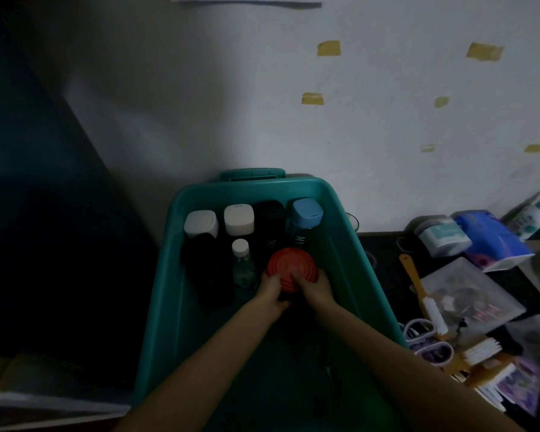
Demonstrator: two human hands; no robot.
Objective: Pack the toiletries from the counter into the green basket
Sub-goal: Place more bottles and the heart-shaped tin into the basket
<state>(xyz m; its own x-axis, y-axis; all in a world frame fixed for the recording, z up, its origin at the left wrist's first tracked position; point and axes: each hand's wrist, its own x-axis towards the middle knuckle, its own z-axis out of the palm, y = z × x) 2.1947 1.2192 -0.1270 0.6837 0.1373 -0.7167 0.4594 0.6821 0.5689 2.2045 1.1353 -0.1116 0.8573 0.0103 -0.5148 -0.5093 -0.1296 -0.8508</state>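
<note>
Both hands are gripping one round orange ribbed-lid container (292,269) inside the green plastic basket (340,247): left hand (270,291) and right hand (315,288) each closed on its sides, body hidden below.

Risk, judged: just beyond the grip stand the tall blue-capped bottle (304,218) and black-capped bottle (268,213); left of the grip, the small clear white-capped bottle (241,263). Seating the container is likely crowding these; a nudge could be toppling the clear bottle. Dim light is hampering placement.
</note>
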